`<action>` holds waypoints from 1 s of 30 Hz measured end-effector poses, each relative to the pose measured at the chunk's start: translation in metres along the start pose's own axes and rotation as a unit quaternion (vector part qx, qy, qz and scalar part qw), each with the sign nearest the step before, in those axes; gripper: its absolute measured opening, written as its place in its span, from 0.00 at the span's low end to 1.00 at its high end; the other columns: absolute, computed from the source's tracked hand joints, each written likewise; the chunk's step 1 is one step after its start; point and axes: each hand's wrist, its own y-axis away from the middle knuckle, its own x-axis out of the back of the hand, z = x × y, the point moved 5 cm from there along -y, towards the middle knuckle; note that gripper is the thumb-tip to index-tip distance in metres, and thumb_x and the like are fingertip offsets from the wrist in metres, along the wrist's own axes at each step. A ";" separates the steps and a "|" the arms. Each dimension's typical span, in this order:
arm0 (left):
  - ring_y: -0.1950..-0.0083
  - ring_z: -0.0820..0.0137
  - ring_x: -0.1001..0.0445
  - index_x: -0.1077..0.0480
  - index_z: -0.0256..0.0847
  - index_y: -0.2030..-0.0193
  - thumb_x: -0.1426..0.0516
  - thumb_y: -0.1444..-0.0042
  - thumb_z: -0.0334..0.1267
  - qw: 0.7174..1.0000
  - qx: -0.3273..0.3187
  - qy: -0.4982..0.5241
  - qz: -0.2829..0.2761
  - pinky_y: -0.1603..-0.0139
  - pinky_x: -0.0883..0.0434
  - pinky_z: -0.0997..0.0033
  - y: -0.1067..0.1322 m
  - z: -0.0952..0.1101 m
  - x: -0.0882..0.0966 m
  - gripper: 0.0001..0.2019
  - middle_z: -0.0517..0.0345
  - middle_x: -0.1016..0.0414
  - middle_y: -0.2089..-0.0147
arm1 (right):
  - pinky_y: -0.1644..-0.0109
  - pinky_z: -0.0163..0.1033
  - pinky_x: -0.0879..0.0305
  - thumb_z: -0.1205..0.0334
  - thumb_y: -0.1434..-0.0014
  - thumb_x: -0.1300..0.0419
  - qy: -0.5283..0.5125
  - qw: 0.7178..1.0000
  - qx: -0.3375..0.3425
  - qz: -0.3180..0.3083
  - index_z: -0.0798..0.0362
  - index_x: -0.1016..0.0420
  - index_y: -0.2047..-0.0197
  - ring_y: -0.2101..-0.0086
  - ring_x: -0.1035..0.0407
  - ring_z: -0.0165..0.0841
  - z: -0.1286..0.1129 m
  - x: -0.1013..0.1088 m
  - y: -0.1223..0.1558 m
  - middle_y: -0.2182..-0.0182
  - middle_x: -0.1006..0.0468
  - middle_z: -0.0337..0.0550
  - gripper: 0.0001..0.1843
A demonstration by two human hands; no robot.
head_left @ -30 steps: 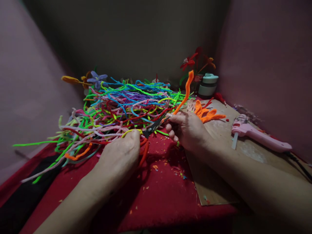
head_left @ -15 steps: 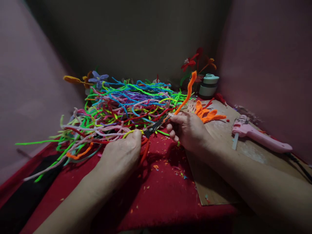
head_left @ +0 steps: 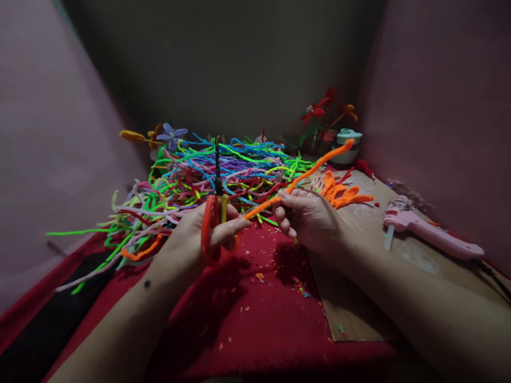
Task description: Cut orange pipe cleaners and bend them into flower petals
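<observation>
My left hand (head_left: 199,234) is closed round the orange handles of a pair of scissors (head_left: 213,213), whose dark blades point straight up and away over the pile. My right hand (head_left: 307,215) pinches an orange pipe cleaner (head_left: 303,173) that slants up to the right; its near end reaches toward the fingertips of my left hand. Both hands hover over a red cloth (head_left: 255,314) sprinkled with small cut bits.
A big heap of many-coloured pipe cleaners (head_left: 207,170) lies behind the hands. Orange petal shapes (head_left: 343,192) and a pink glue gun (head_left: 431,234) rest on a cardboard sheet (head_left: 359,308) at the right. Pipe-cleaner flowers (head_left: 325,111) and a small pot (head_left: 348,143) stand at the back.
My left hand has turned the scissors away from the orange pipe cleaner, blades now upright. The pipe cleaner's free end has dropped from upright to a low slant to the right.
</observation>
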 end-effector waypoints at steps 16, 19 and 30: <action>0.72 0.75 0.38 0.40 0.40 0.72 0.45 0.49 0.42 0.985 -0.092 -0.148 0.015 0.71 0.39 0.74 0.010 0.003 -0.013 0.09 0.64 0.37 0.74 | 0.62 0.41 0.31 0.61 0.37 0.54 -0.087 0.995 0.017 0.038 0.56 0.28 0.73 0.73 0.27 0.32 -0.005 0.002 0.000 0.77 0.23 0.43 0.18; 0.74 0.75 0.40 0.41 0.40 0.72 0.44 0.51 0.42 0.991 -0.064 -0.111 -0.029 0.73 0.40 0.75 0.008 0.004 -0.014 0.10 0.65 0.39 0.75 | 0.60 0.42 0.31 0.62 0.37 0.54 -0.130 0.990 -0.008 0.059 0.56 0.30 0.73 0.72 0.27 0.32 -0.008 0.005 -0.002 0.78 0.23 0.43 0.18; 0.74 0.76 0.40 0.38 0.39 0.72 0.40 0.56 0.42 0.999 -0.020 0.016 -0.030 0.75 0.39 0.77 0.010 0.013 -0.009 0.12 0.65 0.38 0.75 | 0.70 0.32 0.33 0.63 0.52 0.35 -0.027 0.999 -0.030 -0.024 0.57 0.25 0.66 0.75 0.31 0.27 0.013 -0.008 0.005 0.74 0.24 0.42 0.09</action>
